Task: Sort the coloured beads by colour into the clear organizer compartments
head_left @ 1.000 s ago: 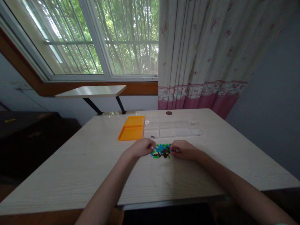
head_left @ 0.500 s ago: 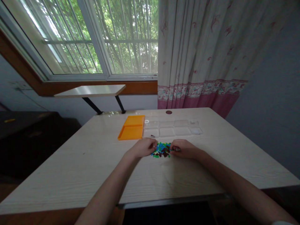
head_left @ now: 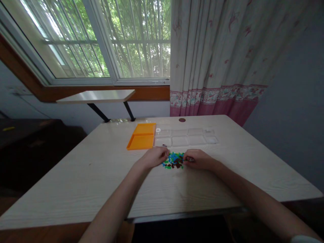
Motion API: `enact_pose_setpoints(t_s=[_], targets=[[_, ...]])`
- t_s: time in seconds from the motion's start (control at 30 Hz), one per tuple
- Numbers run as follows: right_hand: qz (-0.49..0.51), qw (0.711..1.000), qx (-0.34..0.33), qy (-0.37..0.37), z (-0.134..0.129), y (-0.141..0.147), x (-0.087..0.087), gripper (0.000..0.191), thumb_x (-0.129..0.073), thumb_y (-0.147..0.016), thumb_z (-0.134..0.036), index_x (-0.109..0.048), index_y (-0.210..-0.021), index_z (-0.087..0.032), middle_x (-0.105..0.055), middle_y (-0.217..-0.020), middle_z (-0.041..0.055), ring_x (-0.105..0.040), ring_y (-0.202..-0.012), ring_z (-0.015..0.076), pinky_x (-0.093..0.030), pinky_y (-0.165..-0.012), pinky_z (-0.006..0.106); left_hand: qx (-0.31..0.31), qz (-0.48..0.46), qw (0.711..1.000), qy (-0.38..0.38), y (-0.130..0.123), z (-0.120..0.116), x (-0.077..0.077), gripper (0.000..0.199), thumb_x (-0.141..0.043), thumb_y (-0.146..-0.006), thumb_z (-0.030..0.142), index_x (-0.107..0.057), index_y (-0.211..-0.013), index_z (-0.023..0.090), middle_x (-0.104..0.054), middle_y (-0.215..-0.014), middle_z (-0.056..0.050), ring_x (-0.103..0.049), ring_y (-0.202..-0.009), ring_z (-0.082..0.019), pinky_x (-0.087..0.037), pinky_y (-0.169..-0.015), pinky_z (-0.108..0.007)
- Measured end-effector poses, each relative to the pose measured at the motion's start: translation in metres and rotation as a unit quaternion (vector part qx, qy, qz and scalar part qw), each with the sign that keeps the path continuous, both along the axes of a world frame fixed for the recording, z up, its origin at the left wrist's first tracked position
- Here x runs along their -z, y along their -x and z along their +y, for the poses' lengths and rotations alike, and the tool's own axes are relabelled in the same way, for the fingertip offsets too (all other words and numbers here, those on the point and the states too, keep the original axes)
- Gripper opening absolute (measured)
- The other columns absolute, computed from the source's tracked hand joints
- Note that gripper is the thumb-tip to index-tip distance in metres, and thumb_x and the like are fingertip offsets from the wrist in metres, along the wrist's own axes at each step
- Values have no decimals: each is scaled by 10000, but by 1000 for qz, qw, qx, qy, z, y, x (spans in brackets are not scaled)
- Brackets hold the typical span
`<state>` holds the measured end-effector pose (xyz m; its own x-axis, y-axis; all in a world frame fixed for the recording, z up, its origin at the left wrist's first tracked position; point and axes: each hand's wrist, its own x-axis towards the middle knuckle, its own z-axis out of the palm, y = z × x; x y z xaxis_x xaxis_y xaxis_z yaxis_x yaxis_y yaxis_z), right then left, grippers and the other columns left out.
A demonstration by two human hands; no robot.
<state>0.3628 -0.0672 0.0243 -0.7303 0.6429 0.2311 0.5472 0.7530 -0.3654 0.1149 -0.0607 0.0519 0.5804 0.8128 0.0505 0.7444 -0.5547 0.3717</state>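
A small pile of blue, green and dark brown pieces (head_left: 174,160) lies on the pale wooden table (head_left: 76,182). My left hand (head_left: 155,157) rests at the pile's left edge with its fingers curled together. On the right edge of the pile is my right hand (head_left: 198,159), its fingers also closed, with something dark by the fingertips. Whatever either hand holds is too small to make out. Just beyond the hands lies a clear compartment tray (head_left: 187,136), and left of it an open orange case (head_left: 141,135).
A raised shelf (head_left: 101,96) on black legs stands at the table's back left. A round brown disc (head_left: 182,119) sits near the back edge, by the curtain (head_left: 202,67). Small dark pieces (head_left: 164,145) lie by the clear tray's front left.
The whole view has shifted slightly. Both hands stay beside the pile with almost the same pose, and a few pieces at the pile's left edge look slightly rearranged.
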Motion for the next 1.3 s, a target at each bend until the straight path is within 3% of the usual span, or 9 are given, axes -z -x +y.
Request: enact_pose_setpoints(t_s=[0.17, 0.3, 0.47, 0.67, 0.83, 1.0, 1.3], targets=[[3, 1000, 2, 0, 0, 1, 0, 151, -516, -794, -321, -578, -843, -192, -574, -741, 12, -514, -668, 125, -385, -626, 218, -18, 22, 999, -22, 1, 2, 3, 146, -463, -743, 221, -602, -740, 176, -594, -689, -23, -521, -594, -122, -328, -517, -191], [0, 1000, 5, -5, 0, 1, 1, 161, -510, -801, -330, -575, -844, -190, -581, -746, 15, -516, -669, 125, -384, -623, 219, 14, 4, 1000, 11, 6, 3, 3, 177, -464, -703, 167, -626, -773, 180, -598, -667, -11, -523, -573, -114, -331, -505, -182], [5, 1000, 2, -8, 0, 0, 0, 176, -498, -811, -342, -572, -839, -185, -582, -747, 14, -519, -675, 124, -383, -624, 217, 12, 14, 999, 31, 9, 5, 3, 244, -501, -645, 166, -638, -845, 189, -595, -654, 0, -518, -563, -115, -329, -498, -181], [21, 1000, 9, -20, -1, 1, -3, 158, -505, -807, -322, -577, -825, -182, -583, -732, 17, -519, -669, 122, -381, -624, 218, 21, 6, 1000, 17, 8, 6, 4, 170, -470, -690, 153, -630, -746, 171, -603, -701, -21, -519, -606, -114, -347, -535, -182], [75, 995, 43, -52, -3, 8, 1, 134, -492, -818, -276, -577, -861, -182, -587, -734, 16, -522, -644, 110, -394, -616, 211, 25, -116, 993, 15, -1, 3, 6, 160, -450, -776, 193, -603, -782, 146, -592, -756, -36, -514, -650, -111, -374, -572, -188], [161, 978, 66, -116, -7, 22, 5, 150, -494, -830, -261, -586, -920, -185, -602, -762, 32, -538, -670, 117, -417, -631, 219, 31, -262, 962, 76, -21, -1, 13, 201, -472, -813, 288, -593, -823, 128, -599, -763, -36, -519, -679, -113, -395, -602, -201], [215, 961, 91, -145, -10, 29, 5, 118, -512, -826, -263, -603, -821, -189, -612, -730, 31, -550, -665, 120, -428, -617, 223, 20, -310, 947, 77, -30, -4, 17, 228, -525, -793, 340, -617, -826, 134, -584, -757, -35, -518, -691, -120, -394, -607, -217]])
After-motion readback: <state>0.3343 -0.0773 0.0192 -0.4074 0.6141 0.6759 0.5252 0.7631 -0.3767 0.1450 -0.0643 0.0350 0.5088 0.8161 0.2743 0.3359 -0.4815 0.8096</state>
